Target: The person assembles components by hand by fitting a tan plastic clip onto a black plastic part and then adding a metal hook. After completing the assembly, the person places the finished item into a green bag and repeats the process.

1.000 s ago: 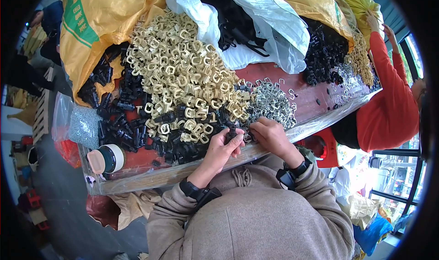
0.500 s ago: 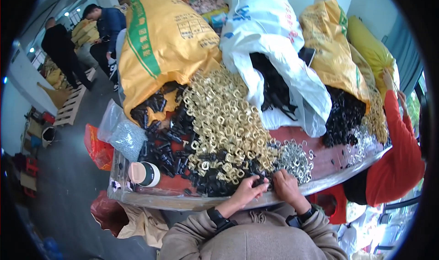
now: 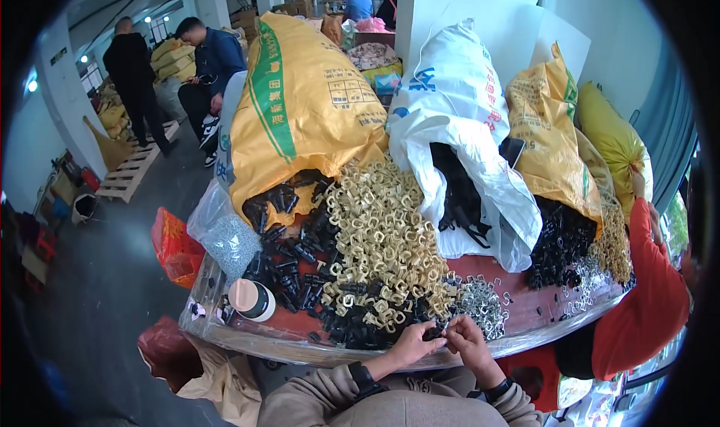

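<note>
A small black part (image 3: 433, 334) sits right at the near edge of the table (image 3: 525, 318), pinched between the fingertips of both hands. The left hand (image 3: 411, 344) closes on it from the left, thumb and fingers curled in; the right hand (image 3: 468, 340) meets it from the right, fingers bent over the same piece. The two hands touch at the fingertips, and the part is mostly hidden there, so its shape is hard to make out.

Just beyond the hands lies a heap of black parts (image 3: 300, 266), and over it a tall spill of tan clips (image 3: 379, 239) runs down toward the fingers. Just right of the hands, a small pile of metal clips (image 3: 480, 303) glints on the red tabletop.

Further back, a yellow sack (image 3: 300, 119) lies open onto the pile, a white sack (image 3: 457, 127) beside it shows dark pieces in its mouth, and another yellow sack (image 3: 547, 142) stands to the right. A roll of tape (image 3: 251, 299) rests near the left corner. At the right edge, a person in a red sleeve (image 3: 645, 299) leans over the table.
</note>
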`<action>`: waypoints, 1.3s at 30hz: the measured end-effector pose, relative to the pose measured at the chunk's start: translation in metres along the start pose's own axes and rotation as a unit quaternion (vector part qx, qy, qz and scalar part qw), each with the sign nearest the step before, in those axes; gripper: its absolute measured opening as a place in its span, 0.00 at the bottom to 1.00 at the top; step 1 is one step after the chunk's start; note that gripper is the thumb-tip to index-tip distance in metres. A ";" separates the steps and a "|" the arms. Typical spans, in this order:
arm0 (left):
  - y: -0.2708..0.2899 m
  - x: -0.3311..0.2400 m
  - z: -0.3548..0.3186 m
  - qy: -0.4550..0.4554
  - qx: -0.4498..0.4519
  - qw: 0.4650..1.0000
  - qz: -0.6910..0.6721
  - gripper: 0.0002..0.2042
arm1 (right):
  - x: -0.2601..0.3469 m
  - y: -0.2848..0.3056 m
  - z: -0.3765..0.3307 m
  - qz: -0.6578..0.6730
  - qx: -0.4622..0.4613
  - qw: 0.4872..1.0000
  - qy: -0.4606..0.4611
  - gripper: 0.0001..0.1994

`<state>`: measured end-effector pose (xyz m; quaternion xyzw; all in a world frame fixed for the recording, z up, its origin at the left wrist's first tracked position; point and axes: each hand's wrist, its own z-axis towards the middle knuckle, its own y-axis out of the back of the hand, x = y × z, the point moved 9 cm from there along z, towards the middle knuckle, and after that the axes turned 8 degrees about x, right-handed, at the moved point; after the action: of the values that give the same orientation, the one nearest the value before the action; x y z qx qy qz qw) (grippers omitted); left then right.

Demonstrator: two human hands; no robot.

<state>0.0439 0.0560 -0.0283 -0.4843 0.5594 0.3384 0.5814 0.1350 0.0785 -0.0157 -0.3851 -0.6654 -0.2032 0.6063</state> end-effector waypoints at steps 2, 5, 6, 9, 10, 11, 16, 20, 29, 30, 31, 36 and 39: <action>0.004 0.000 -0.002 -0.003 -0.012 1.000 0.011 0.11 | 0.002 -0.006 0.000 0.004 0.005 1.000 0.004 0.04; 0.007 0.006 -0.001 -0.007 -0.029 0.999 0.029 0.13 | 0.006 -0.011 -0.001 0.011 0.009 1.000 0.009 0.04; 0.010 0.007 0.000 -0.034 -0.039 0.998 0.042 0.14 | 0.006 -0.012 -0.001 0.022 0.012 1.000 0.008 0.04; 0.012 0.008 0.000 -0.090 -0.061 0.992 0.070 0.17 | 0.008 -0.018 -0.001 0.044 0.019 0.999 0.007 0.04; 0.013 0.006 -0.001 -0.097 -0.074 0.989 0.086 0.14 | 0.009 -0.019 -0.002 0.049 0.021 0.999 0.003 0.05; 0.013 0.003 -0.002 -0.105 -0.086 0.986 0.101 0.11 | 0.009 -0.020 -0.002 0.053 0.023 0.998 0.000 0.05; 0.014 0.006 -0.004 -0.117 -0.095 0.983 0.105 0.08 | 0.009 -0.025 -0.003 0.077 0.037 0.996 -0.005 0.06; 0.013 0.008 -0.001 -0.088 -0.070 0.988 0.102 0.20 | 0.010 -0.025 -0.005 0.086 0.049 0.995 0.000 0.05; 0.001 0.012 0.000 -0.033 -0.050 0.989 -0.132 0.08 | 0.015 -0.015 -0.010 -0.025 0.023 0.998 0.057 0.06; -0.001 0.014 0.000 -0.022 -0.049 0.988 -0.147 0.07 | 0.014 -0.012 -0.011 -0.064 0.010 0.996 0.055 0.06; -0.002 0.017 0.000 -0.011 -0.048 0.985 -0.163 0.05 | 0.013 -0.009 -0.013 -0.103 -0.002 0.993 0.052 0.05; -0.008 0.018 0.002 0.019 -0.038 0.982 -0.183 0.04 | 0.017 0.001 -0.018 -0.307 -0.044 0.948 0.077 0.04; -0.010 0.022 0.003 0.047 -0.028 0.977 -0.204 0.04 | 0.028 -0.002 -0.020 -0.340 -0.056 0.932 0.111 0.04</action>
<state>0.0575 0.0529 -0.0478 -0.6200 0.4656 0.2048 0.5974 0.1475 0.0702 0.0153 -0.1442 -0.6725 -0.4752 0.5487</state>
